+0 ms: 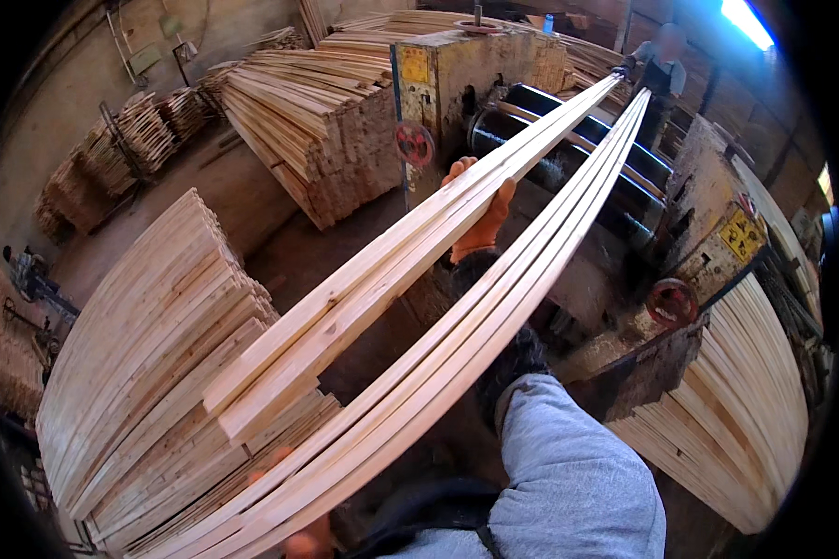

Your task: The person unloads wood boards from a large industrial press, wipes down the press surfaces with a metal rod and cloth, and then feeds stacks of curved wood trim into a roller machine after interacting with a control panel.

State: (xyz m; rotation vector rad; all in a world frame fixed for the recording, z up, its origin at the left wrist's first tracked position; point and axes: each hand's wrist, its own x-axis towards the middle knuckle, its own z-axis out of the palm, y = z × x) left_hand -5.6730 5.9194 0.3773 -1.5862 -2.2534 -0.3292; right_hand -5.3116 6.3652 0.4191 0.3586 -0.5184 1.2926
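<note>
My right hand (483, 224), in an orange glove, is wrapped from below around a pair of long pale wooden strips (345, 303). They slant up to the far right, where the hands of a co-worker (660, 70) are at their far ends. Beside them, a second bundle of several long wooden strips (494, 326) runs across my right forearm. My left hand (309, 542), also in an orange glove, grips this bundle near the bottom edge; strips hide most of that hand. Both bundles are held up off the stacks.
A worn yellowish roller machine (466, 79) with dark rollers (536, 158) and red handwheels (671, 303) stands ahead. Stacked strips lie at my left (149, 373) and lower right (736, 401). Another large stack (317, 121) is behind, with smaller piles (84, 191) along the wall.
</note>
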